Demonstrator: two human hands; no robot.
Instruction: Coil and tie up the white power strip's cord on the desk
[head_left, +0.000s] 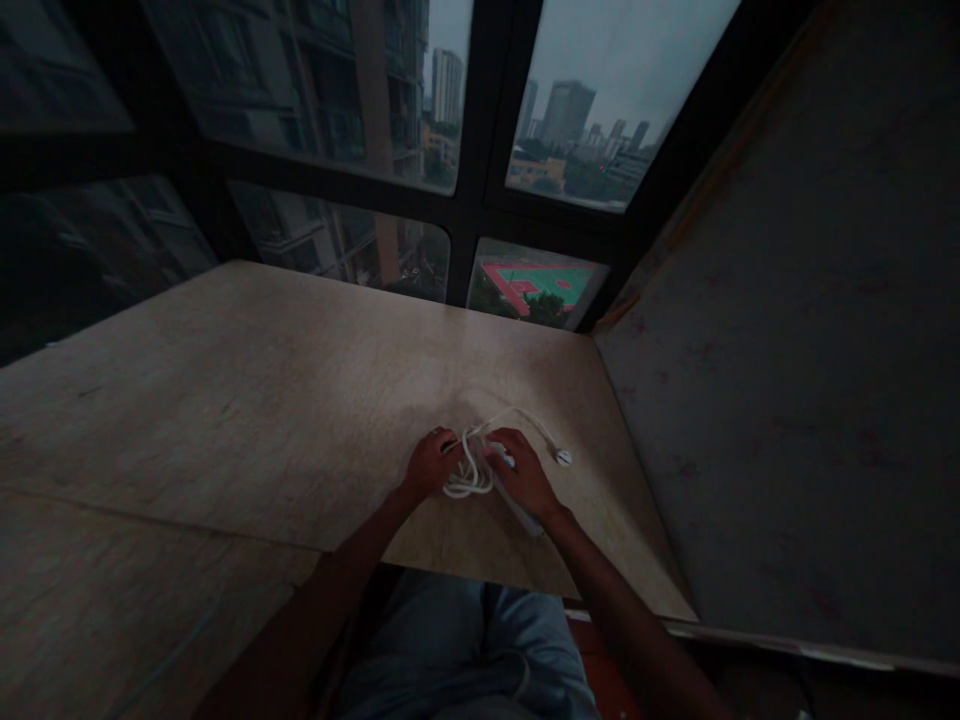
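Observation:
A white cable [469,470] lies in loose coils on the wooden tabletop [262,400], its plug end [563,457] resting a little to the right. My left hand [431,462] is closed on the left side of the coils. My right hand [521,470] is closed over the right side of the coils and over a white strip-shaped block [525,515] that sticks out under the wrist. One strand of cable arcs from the hands out to the plug.
Dark-framed windows [480,200] run along the table's far edge. A grey panel wall [787,350] closes the right side. The near edge of the table ends over my lap in blue trousers [465,650].

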